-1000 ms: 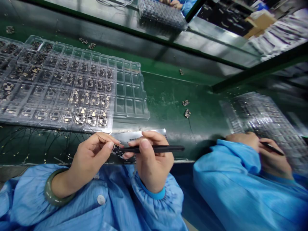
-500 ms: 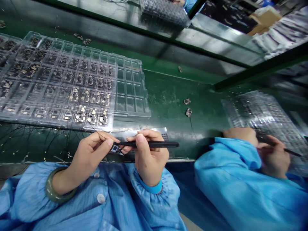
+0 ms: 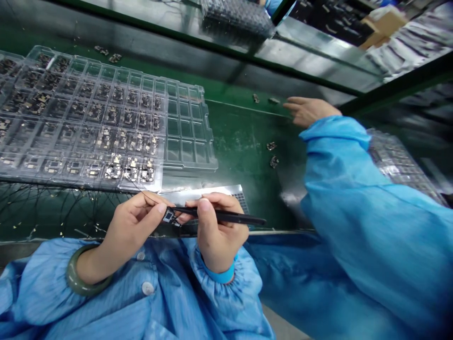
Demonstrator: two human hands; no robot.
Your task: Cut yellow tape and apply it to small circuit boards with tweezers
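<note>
Circuit board (image 3: 168,216), illegible, pinched in left grip (image 3: 132,224); right grip (image 3: 220,231) clasped around tweezers (image 3: 244,218).

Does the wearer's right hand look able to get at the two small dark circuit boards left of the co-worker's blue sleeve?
Probably yes: nothing tall shows between the right hand and the two circuit boards, and the co-worker's sleeve lies beyond them. It is occupied, though, with slim black tweezers.

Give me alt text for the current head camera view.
A person's left hand and right hand meet at a small circuit board, the right holding black tweezers. Beyond lie clear trays of boards; a co-worker's hand extends over the green bench.
</note>
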